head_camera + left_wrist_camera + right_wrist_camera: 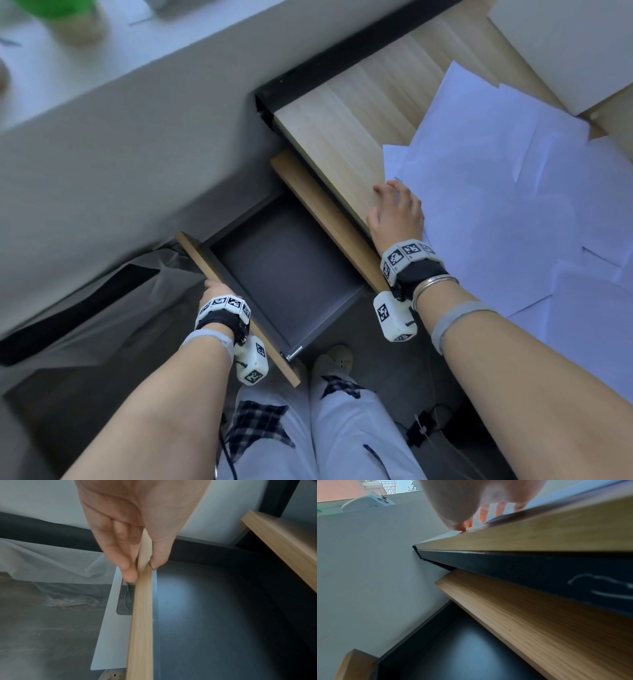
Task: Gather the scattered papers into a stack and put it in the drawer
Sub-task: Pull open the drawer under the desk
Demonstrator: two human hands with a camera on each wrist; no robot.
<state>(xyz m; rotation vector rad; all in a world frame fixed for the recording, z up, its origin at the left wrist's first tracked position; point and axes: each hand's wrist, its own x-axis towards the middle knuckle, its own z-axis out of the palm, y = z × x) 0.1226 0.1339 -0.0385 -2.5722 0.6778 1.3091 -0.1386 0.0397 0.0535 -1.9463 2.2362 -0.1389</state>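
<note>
Several white papers (507, 192) lie scattered and overlapping on the wooden desk top (346, 133) at the right. Under the desk a drawer (291, 267) stands pulled out, dark grey inside and holding nothing. My left hand (214, 286) pinches the wooden drawer front (142, 608) between thumb and fingers near its far end. My right hand (397, 212) rests flat on the desk edge, fingers spread, fingertips (483, 514) touching the nearest paper's corner. The drawer's dark floor (462, 649) shows below the desk in the right wrist view.
A grey wall (137, 144) runs left of the desk, with a window sill (51, 51) above it. Clear plastic sheeting (113, 301) covers the floor at left. My legs and a shoe (335, 359) are below the drawer. A black cable (424, 428) lies on the floor.
</note>
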